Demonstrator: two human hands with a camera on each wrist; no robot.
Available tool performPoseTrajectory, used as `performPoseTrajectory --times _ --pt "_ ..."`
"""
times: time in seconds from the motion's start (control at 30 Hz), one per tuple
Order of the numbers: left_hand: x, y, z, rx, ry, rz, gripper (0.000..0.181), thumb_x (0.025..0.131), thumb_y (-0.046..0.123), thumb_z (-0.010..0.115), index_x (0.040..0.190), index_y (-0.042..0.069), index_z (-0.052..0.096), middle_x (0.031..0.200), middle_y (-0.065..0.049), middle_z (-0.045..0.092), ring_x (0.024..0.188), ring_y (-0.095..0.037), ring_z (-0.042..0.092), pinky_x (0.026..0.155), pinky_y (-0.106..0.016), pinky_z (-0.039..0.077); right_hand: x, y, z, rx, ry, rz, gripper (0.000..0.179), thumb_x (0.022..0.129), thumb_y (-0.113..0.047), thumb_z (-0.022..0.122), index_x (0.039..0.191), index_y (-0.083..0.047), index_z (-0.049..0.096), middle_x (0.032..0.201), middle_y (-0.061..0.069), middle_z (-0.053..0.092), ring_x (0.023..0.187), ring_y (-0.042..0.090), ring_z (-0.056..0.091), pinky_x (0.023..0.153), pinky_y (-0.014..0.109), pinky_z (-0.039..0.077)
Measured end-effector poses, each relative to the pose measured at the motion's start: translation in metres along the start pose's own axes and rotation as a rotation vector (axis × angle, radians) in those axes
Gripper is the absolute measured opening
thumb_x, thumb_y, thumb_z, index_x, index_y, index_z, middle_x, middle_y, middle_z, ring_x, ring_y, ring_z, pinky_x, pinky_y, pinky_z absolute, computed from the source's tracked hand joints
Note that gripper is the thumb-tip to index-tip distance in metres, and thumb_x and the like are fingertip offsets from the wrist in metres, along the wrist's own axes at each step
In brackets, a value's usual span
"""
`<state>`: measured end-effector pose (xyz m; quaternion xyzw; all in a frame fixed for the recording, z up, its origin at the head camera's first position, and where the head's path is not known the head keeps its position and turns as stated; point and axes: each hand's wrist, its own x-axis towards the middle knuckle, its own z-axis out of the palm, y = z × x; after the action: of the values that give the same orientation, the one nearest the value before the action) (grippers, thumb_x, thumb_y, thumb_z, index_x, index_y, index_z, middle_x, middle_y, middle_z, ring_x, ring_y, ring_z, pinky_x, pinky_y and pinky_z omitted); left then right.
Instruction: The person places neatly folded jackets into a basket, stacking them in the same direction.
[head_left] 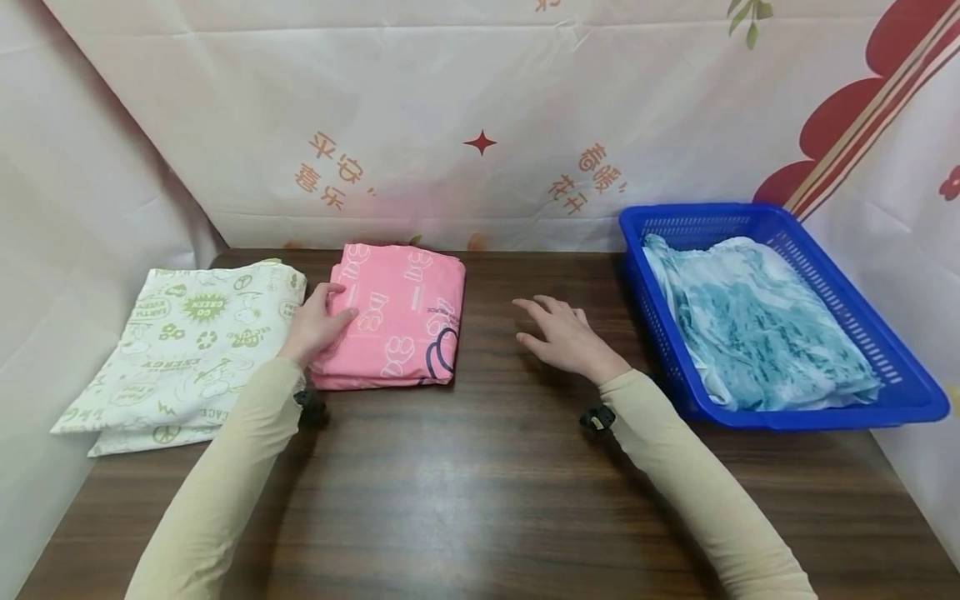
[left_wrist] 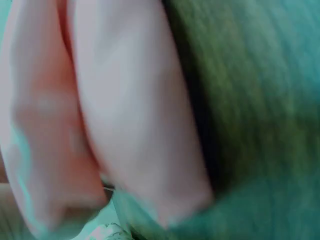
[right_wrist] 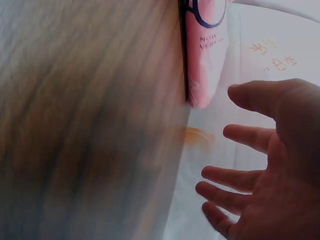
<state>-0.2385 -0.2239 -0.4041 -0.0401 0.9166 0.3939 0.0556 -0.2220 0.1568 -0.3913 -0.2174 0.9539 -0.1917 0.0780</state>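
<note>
A folded pink cloth (head_left: 397, 325) with white outline prints lies on the wooden table. My left hand (head_left: 311, 325) touches its left edge, the thumb and forefinger resting on top; the other fingers are hard to make out. Close up in the left wrist view, the pink cloth's folded layers (left_wrist: 135, 110) fill much of the frame. My right hand (head_left: 562, 333) hovers over the table between the pink cloth and the blue basket, holding nothing. The right wrist view shows this hand's fingers (right_wrist: 240, 180) spread apart, with the pink cloth (right_wrist: 207, 60) beyond them.
Left of the pink cloth lies a folded white cloth (head_left: 202, 350) with green prints. A blue plastic basket (head_left: 926, 400) at the right contains a teal and white cloth (head_left: 772, 325). A printed white curtain (head_left: 480, 83) hangs behind the dark wooden table (head_left: 442, 500).
</note>
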Motion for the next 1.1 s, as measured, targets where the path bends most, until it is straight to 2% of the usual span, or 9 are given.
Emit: performPoseTrajectory --times 0.2,0.4,0.57,0.63,0.73,0.83,0.97,1.1 --pt "-0.003 0.006 0.006 -0.079 -0.040 0.005 0.046 0.097 0.013 0.057 0.138 0.002 0.040 0.144 -0.027 0.039 0.130 -0.039 0.040 0.103 -0.050 0.034 0.010 -0.005 0.012 0.082 0.011 -0.001 0.053 0.098 -0.028 0.056 0.145 -0.009 0.042 0.141 0.020 0.045 0.129 0.037 0.038 0.103 0.055 0.027" --pt "-0.003 0.011 0.011 -0.184 -0.107 -0.021 0.046 0.096 0.009 0.058 0.139 0.004 0.041 0.145 -0.025 0.040 0.124 -0.037 0.045 0.092 -0.046 0.043 0.016 -0.009 0.020 0.190 0.010 0.035 0.049 0.098 -0.026 0.056 0.142 -0.006 0.045 0.133 0.019 0.052 0.123 0.034 0.045 0.103 0.055 0.030" --pt "0.001 0.008 0.016 -0.390 -0.201 -0.006 0.048 0.095 -0.002 0.054 0.141 -0.001 0.037 0.145 -0.028 0.036 0.127 -0.039 0.042 0.097 -0.047 0.042 0.020 -0.011 0.026 0.211 -0.010 0.076 0.050 0.099 -0.029 0.053 0.140 -0.002 0.047 0.133 0.020 0.052 0.122 0.036 0.043 0.104 0.055 0.029" --pt "0.002 0.008 0.018 -0.479 -0.254 -0.003 0.051 0.095 -0.006 0.052 0.142 -0.002 0.035 0.145 -0.028 0.034 0.127 -0.039 0.041 0.095 -0.043 0.044 0.020 -0.012 0.029 0.203 -0.012 0.082 0.051 0.099 -0.030 0.053 0.139 0.000 0.047 0.132 0.021 0.052 0.121 0.037 0.042 0.102 0.055 0.030" --pt "0.002 0.007 0.021 -0.557 -0.321 -0.008 0.053 0.094 -0.008 0.050 0.144 -0.002 0.031 0.145 -0.028 0.032 0.125 -0.038 0.042 0.091 -0.035 0.047 0.021 -0.012 0.031 0.214 0.004 0.083 0.050 0.098 -0.029 0.054 0.137 0.001 0.049 0.127 0.021 0.055 0.118 0.036 0.044 0.100 0.052 0.032" --pt "0.000 0.006 0.022 -0.607 -0.368 -0.008 0.056 0.094 -0.010 0.047 0.146 -0.002 0.026 0.147 -0.028 0.031 0.125 -0.038 0.042 0.090 -0.031 0.047 0.022 -0.012 0.031 0.290 0.017 0.080 0.047 0.096 -0.026 0.057 0.133 0.003 0.049 0.122 0.020 0.058 0.114 0.034 0.049 0.099 0.048 0.037" --pt "-0.003 0.005 0.026 -0.662 -0.405 -0.031 0.061 0.094 -0.010 0.045 0.147 -0.001 0.017 0.150 -0.028 0.026 0.128 -0.038 0.040 0.094 -0.033 0.045 0.021 -0.011 0.030 0.423 -0.003 0.132 0.046 0.096 -0.027 0.058 0.131 0.001 0.045 0.120 0.019 0.059 0.106 0.030 0.056 0.091 0.042 0.045" --pt "-0.004 0.006 0.029 -0.691 -0.437 -0.055 0.065 0.095 -0.009 0.045 0.150 0.000 0.011 0.152 -0.025 0.025 0.128 -0.035 0.041 0.098 -0.035 0.043 0.018 -0.010 0.031 0.514 -0.008 0.182 0.049 0.096 -0.031 0.058 0.131 -0.002 0.041 0.122 0.018 0.056 0.105 0.029 0.054 0.088 0.042 0.046"
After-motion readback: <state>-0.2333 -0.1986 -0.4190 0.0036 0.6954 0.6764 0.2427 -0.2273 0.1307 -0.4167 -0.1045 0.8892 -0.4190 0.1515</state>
